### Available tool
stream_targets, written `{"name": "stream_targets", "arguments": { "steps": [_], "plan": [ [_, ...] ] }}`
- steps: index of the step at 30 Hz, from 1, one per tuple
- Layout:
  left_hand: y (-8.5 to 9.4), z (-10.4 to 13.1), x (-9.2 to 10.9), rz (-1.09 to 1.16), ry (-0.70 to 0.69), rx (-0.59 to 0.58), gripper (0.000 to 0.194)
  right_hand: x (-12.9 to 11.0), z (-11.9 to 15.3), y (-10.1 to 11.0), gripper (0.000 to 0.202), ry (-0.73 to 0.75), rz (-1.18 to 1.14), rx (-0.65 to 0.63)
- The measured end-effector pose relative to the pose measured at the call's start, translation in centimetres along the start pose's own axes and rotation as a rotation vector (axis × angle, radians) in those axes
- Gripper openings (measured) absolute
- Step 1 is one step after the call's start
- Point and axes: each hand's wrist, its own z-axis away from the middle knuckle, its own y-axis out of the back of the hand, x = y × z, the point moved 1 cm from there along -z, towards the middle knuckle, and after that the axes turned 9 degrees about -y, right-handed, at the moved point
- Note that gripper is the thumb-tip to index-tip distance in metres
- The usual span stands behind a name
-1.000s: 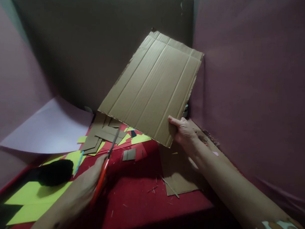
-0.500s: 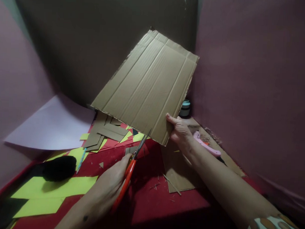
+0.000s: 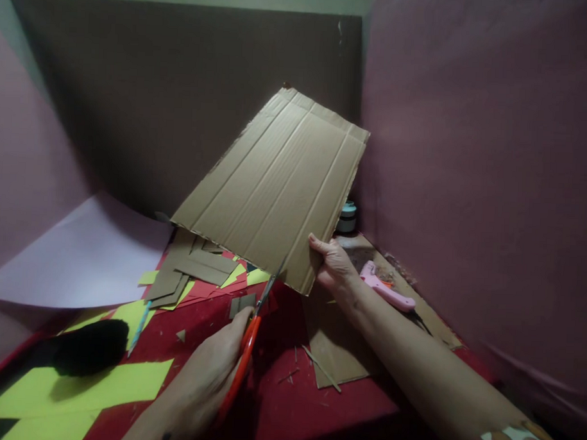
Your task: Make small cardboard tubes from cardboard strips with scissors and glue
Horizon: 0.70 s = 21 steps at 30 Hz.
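Observation:
A large creased sheet of cardboard (image 3: 270,187) is held up, tilted, above the table. My right hand (image 3: 334,265) pinches its lower right edge, thumb on the near face. In my left hand (image 3: 221,355) is a pair of scissors (image 3: 251,340) with orange-red handles. Its blades meet the sheet's bottom edge, left of the lower right corner, with one blade over the near face. The fingers inside the handles are mostly hidden. Under my right forearm lies another cardboard piece (image 3: 339,350), with a thin cardboard strip (image 3: 321,368) on it.
Small cardboard pieces (image 3: 208,267) lie over red and yellow paper at the back left. Nearer are a blue striped pencil (image 3: 139,329), a black fuzzy object (image 3: 91,348) and yellow paper (image 3: 134,384). A pink glue gun (image 3: 387,289) and a lidded jar (image 3: 346,217) are at right.
The camera view has shifted, so the scene sits lower and slightly left. The blades have worked slightly further over the cardboard edge; both hands keep their hold.

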Motion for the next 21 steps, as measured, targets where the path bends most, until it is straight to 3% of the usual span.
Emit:
{"name": "stream_targets", "arguments": {
  "steps": [6,11,18,21],
  "plan": [
    [-0.2,0.1,1.7,0.030,0.145,-0.015,0.045,0.0,0.0,0.2,0.022,-0.012,0.002,0.015],
    [0.1,0.7,1.9,-0.068,0.016,-0.007,0.044,0.0,0.1,0.2,0.021,-0.015,0.003,0.035],
    [0.0,0.3,0.9,-0.193,-0.123,-0.027,0.050,-0.1,0.3,0.2,0.022,-0.008,0.014,0.055],
    [-0.4,0.0,0.4,-0.172,-0.121,-0.004,0.052,-0.2,0.4,0.1,0.021,-0.006,0.010,0.067]
  ]
}}
